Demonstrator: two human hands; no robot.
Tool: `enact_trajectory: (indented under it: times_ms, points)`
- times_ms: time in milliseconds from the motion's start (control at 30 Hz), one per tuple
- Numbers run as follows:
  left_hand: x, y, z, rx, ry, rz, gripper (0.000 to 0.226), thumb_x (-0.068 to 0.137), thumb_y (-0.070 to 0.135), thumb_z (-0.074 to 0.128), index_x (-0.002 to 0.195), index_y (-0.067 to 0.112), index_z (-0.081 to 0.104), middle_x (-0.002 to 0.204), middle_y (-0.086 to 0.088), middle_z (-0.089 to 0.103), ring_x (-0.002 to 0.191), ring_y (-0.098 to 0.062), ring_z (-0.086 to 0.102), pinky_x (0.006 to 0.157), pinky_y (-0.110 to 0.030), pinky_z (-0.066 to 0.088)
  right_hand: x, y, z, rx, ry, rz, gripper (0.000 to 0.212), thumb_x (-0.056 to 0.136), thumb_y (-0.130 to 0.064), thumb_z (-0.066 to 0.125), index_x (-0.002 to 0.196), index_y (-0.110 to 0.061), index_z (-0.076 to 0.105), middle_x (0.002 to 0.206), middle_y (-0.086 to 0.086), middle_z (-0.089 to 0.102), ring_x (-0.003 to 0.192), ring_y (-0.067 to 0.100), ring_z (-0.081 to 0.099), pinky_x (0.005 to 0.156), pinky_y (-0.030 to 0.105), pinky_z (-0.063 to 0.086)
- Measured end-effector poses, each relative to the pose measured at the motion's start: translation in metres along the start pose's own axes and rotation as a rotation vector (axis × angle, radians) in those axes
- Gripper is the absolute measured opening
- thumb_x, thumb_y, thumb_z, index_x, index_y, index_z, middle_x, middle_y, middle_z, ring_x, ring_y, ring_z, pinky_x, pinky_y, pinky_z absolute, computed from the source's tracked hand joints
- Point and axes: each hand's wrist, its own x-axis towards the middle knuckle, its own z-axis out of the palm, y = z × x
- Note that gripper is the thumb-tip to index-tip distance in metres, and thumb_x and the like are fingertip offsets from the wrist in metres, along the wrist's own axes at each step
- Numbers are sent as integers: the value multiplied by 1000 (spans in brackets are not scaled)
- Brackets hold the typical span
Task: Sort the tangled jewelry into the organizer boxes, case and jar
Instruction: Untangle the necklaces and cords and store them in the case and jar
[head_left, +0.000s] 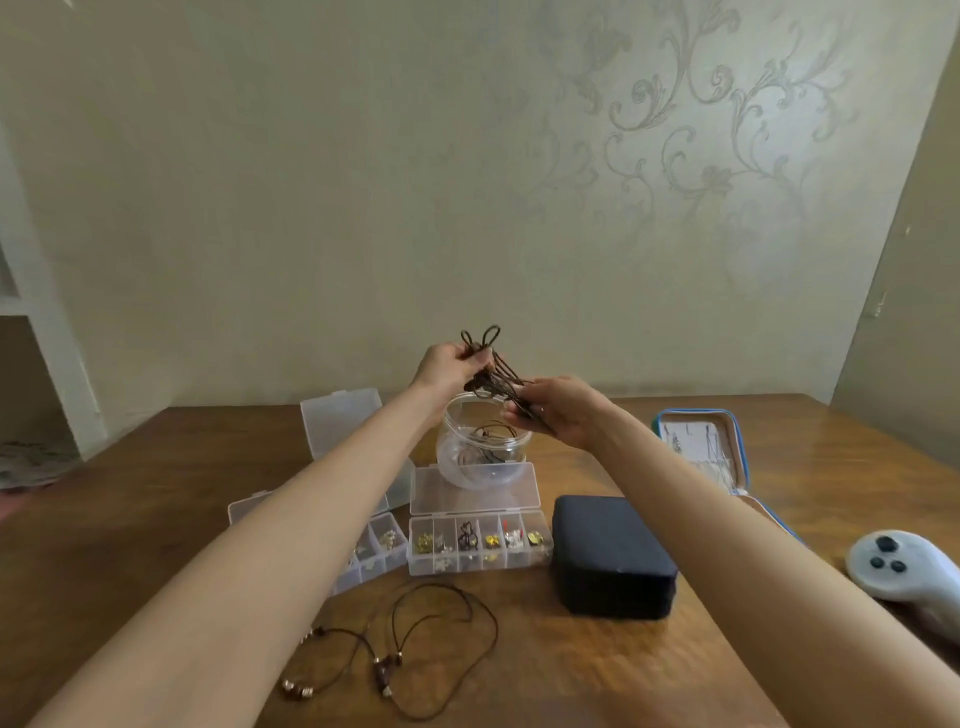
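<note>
Both my hands hold a folded brown cord necklace (501, 370) above the clear round jar (483, 457). My left hand (449, 366) pinches its looped upper end. My right hand (558, 410) grips the lower end just over the jar's mouth. Some dark cord lies inside the jar. Two more cord necklaces with beads (395, 654) lie tangled on the table near its front edge. A clear organizer box (478, 545) with small gold and silver pieces stands open in front of the jar. Another open organizer box (382, 551) is partly hidden under my left forearm.
A dark blue zipped case (613, 558) sits to the right of the boxes. Behind it an open blue-edged case (706, 447) holds jewelry on cards. A white game controller (904, 569) lies at the right edge of the wooden table (597, 670). A papered wall stands behind.
</note>
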Motion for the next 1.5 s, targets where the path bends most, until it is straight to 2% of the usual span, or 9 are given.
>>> enact_trajectory:
  times_ms: [133, 233, 333, 567, 833, 1000, 1100, 1300, 1500]
  points:
    - [29, -19, -2, 407, 85, 24, 23, 84, 25, 69, 96, 5, 70, 97, -9, 70, 87, -20, 60, 75, -27, 44, 39, 0, 3, -199, 253, 29, 7, 90, 10, 53, 87, 8, 59, 75, 18, 61, 58, 24, 62, 44, 26, 55]
    - [45, -27, -1, 702, 126, 134, 20, 83, 23, 71, 89, 5, 71, 92, -13, 69, 86, -26, 60, 67, -25, 37, 72, 7, 8, -341, 346, 28, 7, 87, 9, 55, 87, 8, 62, 84, 24, 65, 65, 31, 66, 59, 39, 60]
    - [55, -30, 2, 933, 39, 208, 14, 86, 14, 65, 91, 1, 67, 97, -18, 67, 94, -33, 61, 70, -31, 39, 87, 11, 20, -374, 271, 83, 15, 87, 11, 46, 99, 10, 55, 90, 24, 61, 79, 33, 63, 77, 44, 57]
    - [48, -39, 1, 1362, -330, 130, 22, 89, 6, 53, 110, 3, 60, 116, -20, 60, 109, -37, 55, 85, -37, 44, 83, 13, 33, -834, 67, 106, 26, 89, 10, 40, 68, -3, 49, 65, 9, 51, 61, 21, 49, 61, 30, 45]
    - [23, -21, -17, 1288, -258, 158, 27, 91, 4, 53, 112, 15, 65, 120, -8, 62, 109, -28, 58, 82, -34, 45, 61, 12, 24, -1530, -8, -73, 25, 88, -11, 57, 107, -2, 69, 105, 12, 69, 95, 25, 62, 84, 34, 50]
    - [-45, 0, -50, 1054, 36, 314, 17, 96, 20, 50, 107, 18, 63, 115, 0, 62, 106, -20, 55, 82, -32, 43, 10, -2, 21, -1225, 200, -514, 28, 88, 0, 52, 107, -9, 71, 101, 11, 72, 97, 24, 66, 92, 36, 50]
    - [-103, -7, -78, 1030, -47, 181, 15, 93, 29, 56, 101, 19, 63, 101, 4, 65, 92, -13, 60, 76, -29, 47, -40, 15, 31, -1120, 120, -645, 24, 87, 0, 55, 101, -9, 73, 86, 2, 72, 82, 18, 68, 80, 32, 54]
    - [-179, -53, -99, 1049, -237, -99, 20, 80, 34, 72, 82, 25, 54, 83, 11, 57, 81, -7, 56, 63, -22, 43, -104, 74, 62, -1402, -411, -408, 17, 87, -21, 67, 104, -21, 69, 92, -8, 65, 77, 3, 59, 74, 23, 52]
    - [-209, -74, -102, 1058, -304, -128, 30, 79, 46, 69, 92, 25, 52, 103, 7, 49, 92, -11, 50, 80, -27, 47, -107, 94, 60, -1420, -298, -361, 13, 82, -25, 73, 88, -15, 68, 90, -4, 64, 82, 11, 57, 65, 19, 43]
